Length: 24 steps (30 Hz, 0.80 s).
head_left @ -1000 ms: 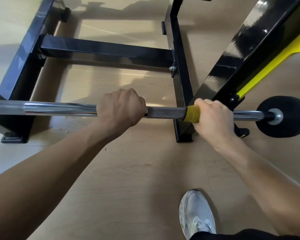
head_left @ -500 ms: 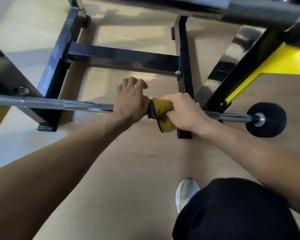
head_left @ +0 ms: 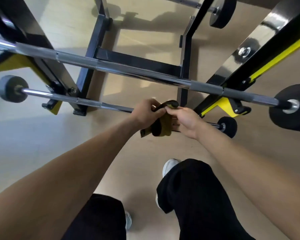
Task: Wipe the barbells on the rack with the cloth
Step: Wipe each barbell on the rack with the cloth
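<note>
A black rack with yellow cradles stands on a pale wooden floor, its uprights slanting out at both sides and a crossbeam low between its feet. Three barbells lie across it. The upper barbell runs from the left edge down to a large black end weight at the far right. The lower barbell sits nearer the floor, a grey weight on its left end and a small black one on its right; its middle stretch is hidden behind the hands. A third barbell shows only partly at the top, behind the rack. Both hands meet just in front of the lower barbell, below the upper one. The left hand has its fingers curled round the top edge of the cloth; the right hand pinches the same edge from the other side, fingertips nearly touching the left's. The cloth, olive-yellow with a dark band, hangs down between the two hands and looks clear of both bars, though contact with the lower one cannot be judged. Below, black trousers and a white shoe.
</note>
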Motion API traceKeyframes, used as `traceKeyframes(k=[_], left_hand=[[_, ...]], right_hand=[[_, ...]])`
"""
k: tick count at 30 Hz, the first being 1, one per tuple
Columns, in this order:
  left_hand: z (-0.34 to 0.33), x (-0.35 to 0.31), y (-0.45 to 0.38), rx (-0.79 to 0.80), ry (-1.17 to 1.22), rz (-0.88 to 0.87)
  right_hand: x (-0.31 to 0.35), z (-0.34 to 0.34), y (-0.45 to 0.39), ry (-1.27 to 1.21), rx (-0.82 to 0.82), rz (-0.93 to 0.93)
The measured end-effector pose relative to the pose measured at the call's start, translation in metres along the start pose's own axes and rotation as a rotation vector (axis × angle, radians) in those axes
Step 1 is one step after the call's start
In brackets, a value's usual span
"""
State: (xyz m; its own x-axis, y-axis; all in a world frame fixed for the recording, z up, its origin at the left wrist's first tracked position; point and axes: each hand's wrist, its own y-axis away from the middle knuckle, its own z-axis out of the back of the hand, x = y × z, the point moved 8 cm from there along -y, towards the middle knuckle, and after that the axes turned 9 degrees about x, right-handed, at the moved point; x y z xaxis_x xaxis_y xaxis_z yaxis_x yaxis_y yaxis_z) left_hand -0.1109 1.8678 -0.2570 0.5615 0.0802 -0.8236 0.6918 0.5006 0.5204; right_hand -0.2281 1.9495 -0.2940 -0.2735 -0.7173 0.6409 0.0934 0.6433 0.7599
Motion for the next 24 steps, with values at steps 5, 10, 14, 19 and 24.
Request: traceKeyframes(k=[5,10,14,19,24], left_hand=[[0.000,-0.035,0.048,0.216,-0.008,0.153],[0.014,-0.069,0.075,0.220,0.055,0.158],[0.024,-0.094,0.083,0.169,-0.053,0.077],[0.030,-0.110,0.094,0.216,0.127,0.144],[0.032,-0.122,0.086,0.234,0.080,0.167]], right_hand=[[0.027,-0.007,0.060,-0.055,0.069,-0.049],[0.068,-0.016,0.104,-0.123,0.094,0.049],[0.079,-0.028,0.121,-0.094,0.233,-0.004],[0.091,-0.020,0.127,-0.009,0.154,-0.012],[0.110,-0.002,0.133,-0.085,0.193,0.016]])
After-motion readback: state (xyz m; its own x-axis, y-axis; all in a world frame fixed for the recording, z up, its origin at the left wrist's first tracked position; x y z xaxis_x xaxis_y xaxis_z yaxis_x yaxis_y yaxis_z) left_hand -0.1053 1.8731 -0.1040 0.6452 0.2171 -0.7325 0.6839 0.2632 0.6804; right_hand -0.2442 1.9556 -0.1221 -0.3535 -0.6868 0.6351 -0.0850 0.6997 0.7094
